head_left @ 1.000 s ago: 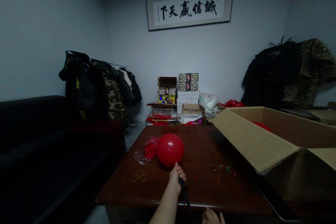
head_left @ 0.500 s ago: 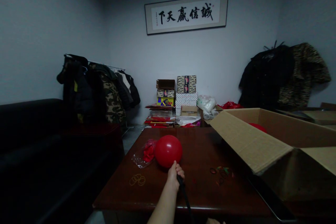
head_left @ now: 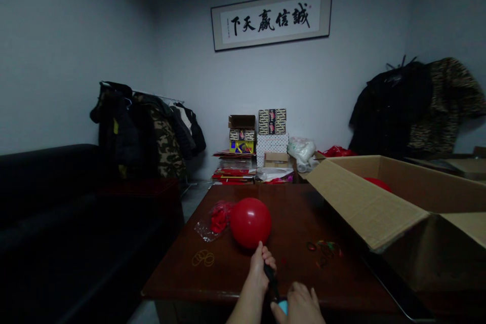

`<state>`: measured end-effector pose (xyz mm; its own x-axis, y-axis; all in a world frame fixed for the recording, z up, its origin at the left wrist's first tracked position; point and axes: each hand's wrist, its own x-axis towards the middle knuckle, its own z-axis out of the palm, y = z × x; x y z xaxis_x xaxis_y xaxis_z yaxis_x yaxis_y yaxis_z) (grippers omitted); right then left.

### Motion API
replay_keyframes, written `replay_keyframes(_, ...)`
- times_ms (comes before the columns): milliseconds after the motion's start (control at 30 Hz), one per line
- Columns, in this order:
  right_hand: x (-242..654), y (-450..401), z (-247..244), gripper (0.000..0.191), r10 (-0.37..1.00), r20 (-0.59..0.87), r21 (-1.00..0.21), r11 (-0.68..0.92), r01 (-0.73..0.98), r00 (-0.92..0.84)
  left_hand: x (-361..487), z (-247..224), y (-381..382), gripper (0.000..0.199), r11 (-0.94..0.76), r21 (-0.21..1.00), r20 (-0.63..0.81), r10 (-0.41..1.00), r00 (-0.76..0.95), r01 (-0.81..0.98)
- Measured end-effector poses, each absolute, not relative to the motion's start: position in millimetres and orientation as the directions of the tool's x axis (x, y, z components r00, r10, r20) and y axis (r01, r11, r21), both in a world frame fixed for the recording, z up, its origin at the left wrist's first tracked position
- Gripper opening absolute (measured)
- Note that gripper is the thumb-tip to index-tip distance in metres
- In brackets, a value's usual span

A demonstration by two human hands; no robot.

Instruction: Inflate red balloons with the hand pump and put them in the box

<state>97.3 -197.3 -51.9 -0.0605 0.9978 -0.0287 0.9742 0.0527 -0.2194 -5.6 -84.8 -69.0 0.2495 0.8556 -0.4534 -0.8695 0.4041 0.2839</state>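
A round red balloon (head_left: 250, 223) is inflated above the table, its neck end toward me. My left hand (head_left: 261, 266) is closed around that neck and the black front end of a balloon pump (head_left: 272, 283). Lower down, at the bottom edge, my right hand (head_left: 298, 304) curls over the pump's light-blue rear part (head_left: 283, 306); its palm side is hidden. Left of the balloon lies a clear plastic bag with red balloons (head_left: 219, 217). Nearer me on that side are several yellow rubber bands (head_left: 203, 258).
Small coloured bands (head_left: 324, 250) lie on the dark wooden table (head_left: 292, 202). An open cardboard box (head_left: 364, 202) with something red inside takes up the right side. A black sofa (head_left: 49, 223) stands left; stacked boxes (head_left: 272, 147) stand by the back wall.
My right hand has come up into view, toward my left hand, with the pump's light-blue part. The balloon looks slightly larger. The whole view has shifted a little.
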Motion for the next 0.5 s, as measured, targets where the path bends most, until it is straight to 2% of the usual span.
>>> replay_keyframes(200,81.8,-179.9,-30.1,0.059,0.998,-0.016,-0.291,0.054,0.955,-0.061,-7.7,-67.8,-91.6,0.036,0.375,0.357,-0.444,0.874,0.198,-0.855)
replay_keyframes(500,81.0,-176.2,-50.7,0.066,0.996,-0.057,-0.319,0.048,0.946,-0.070,-12.4,-72.8,-86.9,0.032,0.281,0.511,-0.388,0.919,0.074,-0.813)
